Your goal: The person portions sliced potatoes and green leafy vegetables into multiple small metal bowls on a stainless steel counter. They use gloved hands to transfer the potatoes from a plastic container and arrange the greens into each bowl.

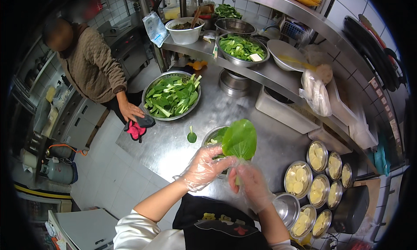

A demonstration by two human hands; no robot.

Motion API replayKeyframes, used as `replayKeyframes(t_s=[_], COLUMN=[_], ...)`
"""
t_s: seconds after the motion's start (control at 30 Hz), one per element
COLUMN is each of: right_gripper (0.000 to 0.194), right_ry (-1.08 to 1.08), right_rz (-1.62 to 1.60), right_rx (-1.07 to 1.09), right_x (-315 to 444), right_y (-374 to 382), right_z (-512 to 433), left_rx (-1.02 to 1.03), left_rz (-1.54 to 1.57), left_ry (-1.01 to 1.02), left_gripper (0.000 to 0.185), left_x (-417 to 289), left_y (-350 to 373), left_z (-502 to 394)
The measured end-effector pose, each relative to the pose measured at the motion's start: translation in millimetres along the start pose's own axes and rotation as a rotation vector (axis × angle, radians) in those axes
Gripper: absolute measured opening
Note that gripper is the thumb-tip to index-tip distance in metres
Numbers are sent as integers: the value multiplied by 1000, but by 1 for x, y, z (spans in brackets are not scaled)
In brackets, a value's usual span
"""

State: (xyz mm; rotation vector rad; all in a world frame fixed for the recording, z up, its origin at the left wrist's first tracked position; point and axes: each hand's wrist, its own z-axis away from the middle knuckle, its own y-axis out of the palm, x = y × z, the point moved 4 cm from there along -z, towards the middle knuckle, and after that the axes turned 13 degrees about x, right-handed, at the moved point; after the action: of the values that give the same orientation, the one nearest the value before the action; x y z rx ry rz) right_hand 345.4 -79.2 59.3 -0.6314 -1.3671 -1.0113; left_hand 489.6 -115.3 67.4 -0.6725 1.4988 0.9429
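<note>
A large green leaf [240,139] of a leafy vegetable stands upright between my two hands, each in a clear plastic glove. My left hand [207,167] pinches it low on its left side, while my right hand [249,181] is closed around its pale stalk. Behind and below them, partly hidden, is a metal bowl [208,136] holding more greens. One small leaf [192,136] lies on the steel table [156,145] left of that bowl. Farther back, a steel colander [197,103] is heaped with cut leafy greens.
At the left a person [93,61] rests a hand beside a pink and black cloth [136,127]. Several metal bowls of sliced pale-yellow vegetable [298,181] and an empty metal bowl [286,209] stand at right. A steel shelf [208,56] carrying bowls crosses above the table.
</note>
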Motion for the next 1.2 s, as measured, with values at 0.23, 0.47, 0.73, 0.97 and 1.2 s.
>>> replayKeyframes(t_s=[0.23, 0.47, 0.73, 0.97, 1.2], right_gripper=[37, 37, 32, 34, 34], right_ry=[-12, 48, 165, 1063, 963], right_rz=[266, 44, 724, 977, 962], right_rx=[-61, -160, -832, -867, -880], right_x=[-7, -28, -68, -125, -184], right_y=[-12, -48, -267, -327, -324], right_z=[3, 27, 154, 241, 240], left_rx=[131, -18, 4, 131, -84], left_rz=[222, 205, 740, 809, 1206], left_ry=[-158, 330, -35, -165, -105], left_gripper=[25, 21, 18, 19, 12], left_x=[0, -5, 16, 29, 43], left_y=[1, -79, -62, 13, 32], left_z=[9, 33, 7, -33, -40])
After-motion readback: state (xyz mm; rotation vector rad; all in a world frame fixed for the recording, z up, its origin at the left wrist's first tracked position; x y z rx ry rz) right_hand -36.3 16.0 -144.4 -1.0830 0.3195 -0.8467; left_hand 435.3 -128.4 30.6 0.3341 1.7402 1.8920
